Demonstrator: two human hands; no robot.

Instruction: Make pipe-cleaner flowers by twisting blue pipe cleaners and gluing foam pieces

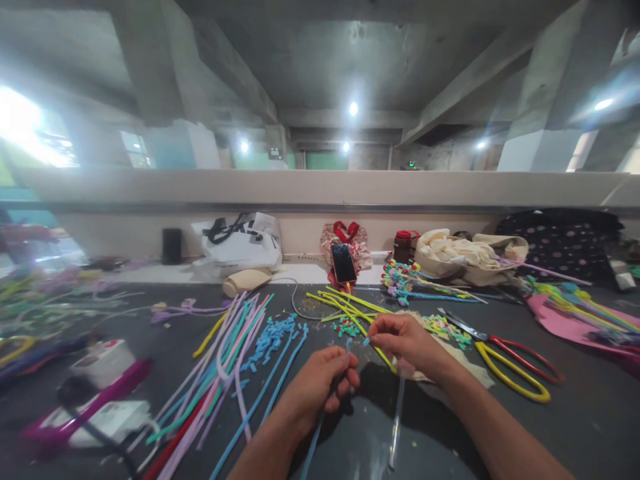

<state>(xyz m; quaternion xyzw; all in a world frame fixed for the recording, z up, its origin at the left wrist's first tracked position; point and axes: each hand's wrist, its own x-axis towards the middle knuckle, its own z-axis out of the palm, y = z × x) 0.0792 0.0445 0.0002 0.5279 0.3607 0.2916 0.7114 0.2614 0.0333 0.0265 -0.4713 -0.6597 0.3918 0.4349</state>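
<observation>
Left hand (320,377) pinching long fuzzy blue stem (313,443) — tip (349,345) poking up from the grip, right hand (407,341) pinching small blue piece (367,342) just beside it, both over dark tabletop (445,443), short blue cut pieces (273,337) piled left, red-and-yellow-handled metal scissors (482,337) lying right.

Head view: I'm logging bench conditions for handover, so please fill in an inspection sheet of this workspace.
Surface: dark tabletop, littered with small cut bits.
Job's things: blue pipe cleaner; small blue piece; pile of blue cut pieces.
Clutter: red-and-yellow-handled scissors beside the right forearm; smartphone and white bag at the back.
Grips: left hand grasps the pipe cleaner; right hand pinches the small piece.
Cables: thin grey cable; dark cord at left, blurred.
Surroundings: pale partition, concrete ceiling, lights.
</observation>
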